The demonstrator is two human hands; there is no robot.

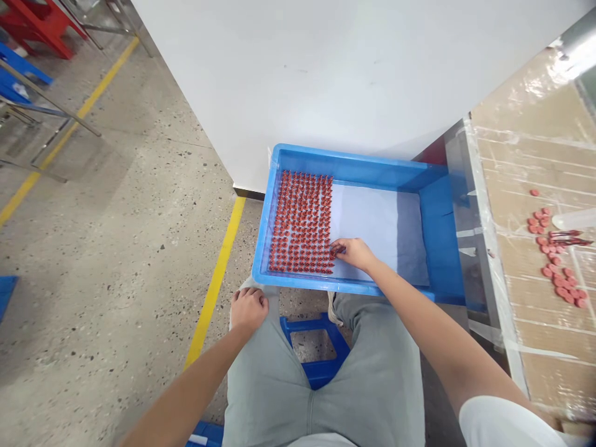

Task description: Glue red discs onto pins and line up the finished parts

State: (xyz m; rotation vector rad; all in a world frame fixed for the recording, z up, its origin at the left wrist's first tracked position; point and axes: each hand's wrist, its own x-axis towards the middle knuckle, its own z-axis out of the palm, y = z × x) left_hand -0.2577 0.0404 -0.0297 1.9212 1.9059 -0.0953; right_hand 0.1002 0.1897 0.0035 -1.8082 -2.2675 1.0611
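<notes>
Red pieces: many small pointed red pieces [305, 223] stand in close rows, filling the left part of the blue tray [342, 286].
Lining: a pale sheet [365, 214] covers the tray bottom; its right part is bare, with a shadow toward the right end.
Right hand: the right hand [352, 252] reaches over the near rim to the right edge of the rows, close to the front corner of the block. Thumb and fingers are drawn together at a red piece there — cannot tell whether it is gripped or released.
Left hand: the left hand [250, 305] rests palm down on the left knee, outside the tray, fingers curled; palm hidden — cannot tell whether it encloses anything.
Below the tray: grey-green trousers [265, 372], with a blue stool [321, 372] partly visible between the legs.
Behind the tray: a large white panel [326, 81].
Right side: a film-covered brown counter [535, 354] beside the tray, bearing loose round red discs [561, 282], several slender dark red pieces [570, 241] and a whitish tube-like object [575, 219].
Left side: speckled floor [139, 248], yellow stripes, a red stool [40, 25] at upper left.
</notes>
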